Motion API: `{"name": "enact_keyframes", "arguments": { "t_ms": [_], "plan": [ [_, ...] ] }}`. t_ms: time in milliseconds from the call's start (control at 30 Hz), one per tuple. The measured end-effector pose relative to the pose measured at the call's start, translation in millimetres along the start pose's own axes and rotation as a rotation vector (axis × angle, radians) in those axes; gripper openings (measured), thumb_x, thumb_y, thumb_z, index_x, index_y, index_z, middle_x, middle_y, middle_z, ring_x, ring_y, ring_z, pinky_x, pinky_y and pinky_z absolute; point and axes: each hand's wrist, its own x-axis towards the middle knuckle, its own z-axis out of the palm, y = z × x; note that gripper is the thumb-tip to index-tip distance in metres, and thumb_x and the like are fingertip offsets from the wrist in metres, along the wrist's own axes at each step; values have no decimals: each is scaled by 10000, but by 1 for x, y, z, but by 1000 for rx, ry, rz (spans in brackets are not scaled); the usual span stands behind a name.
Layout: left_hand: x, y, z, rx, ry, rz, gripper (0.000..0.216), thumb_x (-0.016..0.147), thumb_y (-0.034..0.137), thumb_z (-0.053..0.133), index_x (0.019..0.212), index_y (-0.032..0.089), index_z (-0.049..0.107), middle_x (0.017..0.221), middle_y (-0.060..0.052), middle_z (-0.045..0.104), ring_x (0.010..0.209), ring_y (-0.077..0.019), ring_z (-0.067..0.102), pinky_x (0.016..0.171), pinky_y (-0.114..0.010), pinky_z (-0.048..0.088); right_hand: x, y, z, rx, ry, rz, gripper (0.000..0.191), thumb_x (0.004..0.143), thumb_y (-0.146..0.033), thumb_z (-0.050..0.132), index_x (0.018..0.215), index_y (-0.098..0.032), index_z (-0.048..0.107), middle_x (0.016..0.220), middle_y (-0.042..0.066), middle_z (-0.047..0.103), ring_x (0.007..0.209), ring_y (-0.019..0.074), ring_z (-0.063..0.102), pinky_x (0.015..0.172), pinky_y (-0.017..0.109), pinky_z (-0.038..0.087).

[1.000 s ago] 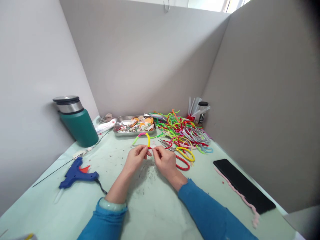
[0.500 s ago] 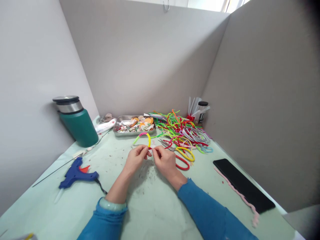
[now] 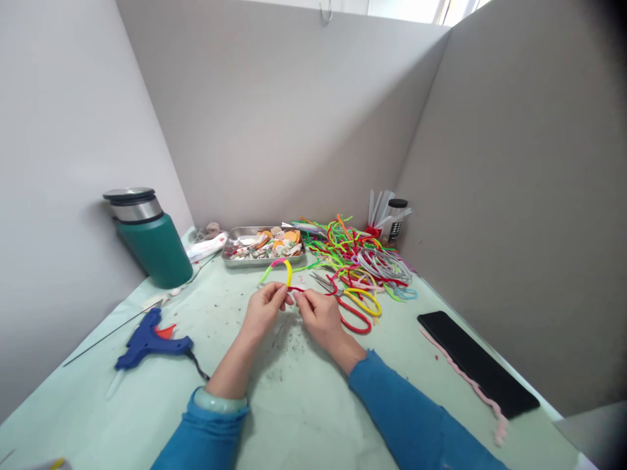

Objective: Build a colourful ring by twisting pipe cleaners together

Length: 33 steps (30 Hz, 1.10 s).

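Observation:
Near the middle of the table, my left hand (image 3: 267, 308) is closed in a pinch on a loop wrapped in pipe cleaner (image 3: 289, 273), with green, pink and yellow stretches rising above the fingers. From the loop's lower end a red pipe cleaner (image 3: 296, 288) runs right, past the fingertips of my right hand (image 3: 321, 318). That hand is pinched too, close beside the left one, and seems to grip the red strand; its fingertips partly hide the contact. Just beyond the right hand lie scissors with red and yellow handles (image 3: 362, 302).
A metal tray (image 3: 262, 262) of small pieces and a heap of pipe cleaners (image 3: 343, 245) stand at the back. On the left are a green bottle (image 3: 154, 245) and a blue glue gun (image 3: 151, 343). A black phone-like slab (image 3: 475, 362) and a pink strip (image 3: 463, 375) lie right.
My right hand has shifted slightly left, and more of the red pipe cleaner shows between and beyond the hands. The coloured loop has moved a little left with my left hand.

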Motion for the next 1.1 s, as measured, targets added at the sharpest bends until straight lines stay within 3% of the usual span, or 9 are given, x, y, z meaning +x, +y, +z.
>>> {"name": "enact_keyframes", "arguments": {
  "t_ms": [167, 267, 367, 567, 867, 1100],
  "plan": [
    [-1, 0, -1, 27, 16, 36, 256, 787, 399, 503, 763, 155, 579, 656, -8, 610, 564, -106, 478, 570, -217, 383, 6, 5, 5, 317, 16, 287, 429, 886, -457, 388, 664, -171, 618, 527, -3, 592, 450, 98, 509, 473, 206, 372],
    [-1, -2, -1, 65, 21, 63, 255, 807, 393, 484, 776, 158, 579, 665, -7, 607, 578, -109, 480, 578, -215, 386, 11, 8, 7, 572, 23, 481, 411, 844, -510, 431, 716, -160, 606, 507, -20, 565, 348, 70, 409, 366, 195, 295],
    [-2, -3, 0, 101, 17, 90, 250, 820, 386, 473, 786, 163, 582, 664, -5, 603, 585, -112, 479, 580, -216, 387, 14, 10, 8, 770, 55, 603, 380, 793, -511, 510, 647, -161, 531, 491, -31, 541, 325, 50, 365, 334, 181, 228],
    [-4, -1, 1, 95, -40, 132, 243, 829, 376, 473, 794, 167, 590, 689, -9, 610, 629, -122, 502, 627, -223, 404, 15, 13, 9, 912, 22, 627, 354, 751, -463, 580, 593, -156, 503, 494, -36, 518, 336, 37, 362, 343, 177, 225],
    [-10, 11, 2, 124, -371, 162, 286, 832, 357, 471, 723, 142, 625, 649, -5, 573, 646, -120, 493, 641, -219, 379, 15, 23, 14, 1060, -138, 557, 311, 738, -438, 597, 606, -167, 520, 424, -62, 431, 355, 56, 342, 364, 198, 232],
    [-14, 13, 2, 138, -526, 94, 312, 823, 347, 477, 624, 135, 590, 598, -3, 542, 600, -110, 456, 607, -222, 350, 12, 19, 11, 1048, -180, 496, 261, 720, -425, 633, 672, -172, 595, 517, -35, 506, 412, 75, 382, 395, 215, 281]
  ]
}}
